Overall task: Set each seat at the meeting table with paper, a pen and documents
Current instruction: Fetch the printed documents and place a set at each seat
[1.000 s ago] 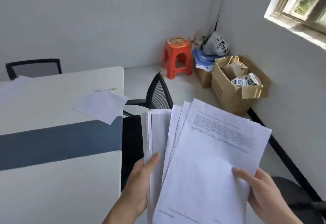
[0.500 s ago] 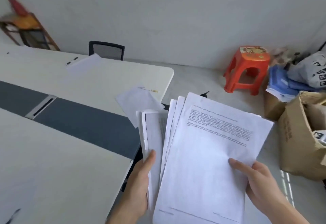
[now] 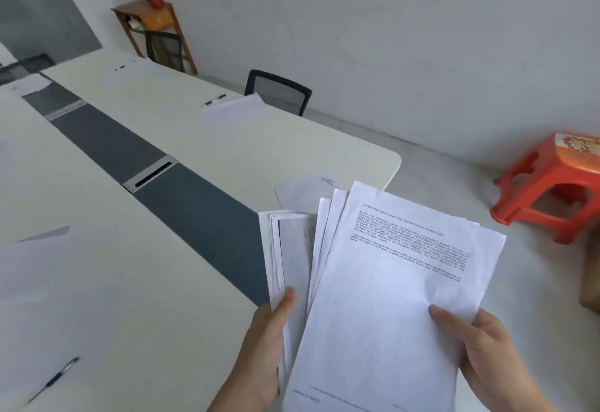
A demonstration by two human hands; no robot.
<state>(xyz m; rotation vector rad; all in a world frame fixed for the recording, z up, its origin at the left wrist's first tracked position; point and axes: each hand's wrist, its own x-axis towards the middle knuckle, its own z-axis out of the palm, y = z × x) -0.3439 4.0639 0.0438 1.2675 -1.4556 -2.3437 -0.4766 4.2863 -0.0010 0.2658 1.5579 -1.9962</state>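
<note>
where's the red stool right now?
Head view, far right edge: the red stool stands on the floor just past the table's rounded corner, up and right of the held papers.

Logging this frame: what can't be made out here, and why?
Head view:
Printed text on the documents: too small to read.
Sheet at the end of the table: mostly hidden behind the documents.
Brown object: cut off by the right edge.
Fingers of the left hand and right hand: hidden under the documents.
</note>
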